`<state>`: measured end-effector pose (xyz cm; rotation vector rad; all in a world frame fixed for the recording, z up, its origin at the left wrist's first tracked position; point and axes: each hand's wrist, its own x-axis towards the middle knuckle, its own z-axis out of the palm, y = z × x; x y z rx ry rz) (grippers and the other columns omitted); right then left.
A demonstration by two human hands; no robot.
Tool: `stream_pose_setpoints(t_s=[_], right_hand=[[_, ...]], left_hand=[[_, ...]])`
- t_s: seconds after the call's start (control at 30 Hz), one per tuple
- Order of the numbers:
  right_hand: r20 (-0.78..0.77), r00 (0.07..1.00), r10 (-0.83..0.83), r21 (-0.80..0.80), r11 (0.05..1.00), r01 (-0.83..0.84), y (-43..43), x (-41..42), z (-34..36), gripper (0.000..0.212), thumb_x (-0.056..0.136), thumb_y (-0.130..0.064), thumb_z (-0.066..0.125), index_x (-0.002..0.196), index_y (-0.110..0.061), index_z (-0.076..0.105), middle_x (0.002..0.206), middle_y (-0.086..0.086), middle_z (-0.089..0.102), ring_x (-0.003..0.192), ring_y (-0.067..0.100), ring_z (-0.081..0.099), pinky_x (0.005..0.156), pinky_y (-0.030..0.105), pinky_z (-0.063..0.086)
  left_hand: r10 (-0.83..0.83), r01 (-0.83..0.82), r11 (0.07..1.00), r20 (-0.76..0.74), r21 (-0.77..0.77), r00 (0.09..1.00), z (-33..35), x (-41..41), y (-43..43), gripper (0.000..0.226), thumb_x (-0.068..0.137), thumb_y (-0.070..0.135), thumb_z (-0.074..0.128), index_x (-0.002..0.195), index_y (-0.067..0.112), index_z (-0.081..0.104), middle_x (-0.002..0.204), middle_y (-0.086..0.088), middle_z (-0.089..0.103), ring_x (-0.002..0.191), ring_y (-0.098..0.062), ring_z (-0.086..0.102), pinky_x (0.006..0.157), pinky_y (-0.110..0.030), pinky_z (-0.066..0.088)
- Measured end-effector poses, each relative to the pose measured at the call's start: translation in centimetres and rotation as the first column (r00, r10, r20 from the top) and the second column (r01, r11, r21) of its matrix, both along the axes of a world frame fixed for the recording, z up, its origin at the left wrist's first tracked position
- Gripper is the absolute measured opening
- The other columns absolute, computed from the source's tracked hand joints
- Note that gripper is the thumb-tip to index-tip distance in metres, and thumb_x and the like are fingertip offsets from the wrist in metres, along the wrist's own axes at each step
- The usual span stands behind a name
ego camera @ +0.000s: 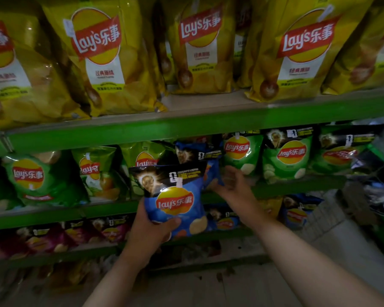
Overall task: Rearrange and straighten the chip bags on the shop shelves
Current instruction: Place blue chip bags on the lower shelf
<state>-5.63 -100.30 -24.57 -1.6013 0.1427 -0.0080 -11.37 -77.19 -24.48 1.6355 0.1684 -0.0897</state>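
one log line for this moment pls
left hand holds blue chip bag | right hand at second blue bag on middle shelf, blurred, grip unclear | green bags on both sides

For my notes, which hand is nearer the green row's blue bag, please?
Right: right hand beside the green row's blue bag; left hand, lower left, holds another blue bag.

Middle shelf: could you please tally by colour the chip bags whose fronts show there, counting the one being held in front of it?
Green bags: 6
Blue bags: 2
Total: 8
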Motion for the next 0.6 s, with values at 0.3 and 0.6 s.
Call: stream_pose_setpoints(t_s=[0.3,0.6], right_hand=[[0.057,0.972,-0.227,-0.078,0.970,0.231,5.1,5.9,-1.1,0.112,0.067,-0.013,0.089,0.154,-0.014,0.018,0.152,0.011,0.041,0.137,0.027,0.042,0.113,0.045,0.037],[0.116,0.946,-0.304,-0.104,0.943,0.316,1.2,3.6,-0.9,0.101,0.067,-0.033,0.089,0.149,-0.020,0.031,0.128,0.001,0.057,0.109,0.020,0.061,0.091,0.034,0.052]], left_hand=[[0.069,-0.069,0.998,-0.025,-0.004,0.997,-0.2,-0.1,2.5,0.059,0.066,0.013,0.086,0.103,0.044,0.053,0.093,0.022,0.072,0.080,-0.004,0.072,0.054,-0.022,0.056],[0.055,-0.055,0.998,-0.018,0.001,0.998,-0.8,0.6,2.3,0.060,0.050,0.032,0.088,0.095,0.055,0.056,0.095,0.018,0.073,0.080,-0.007,0.072,0.053,-0.023,0.056]])
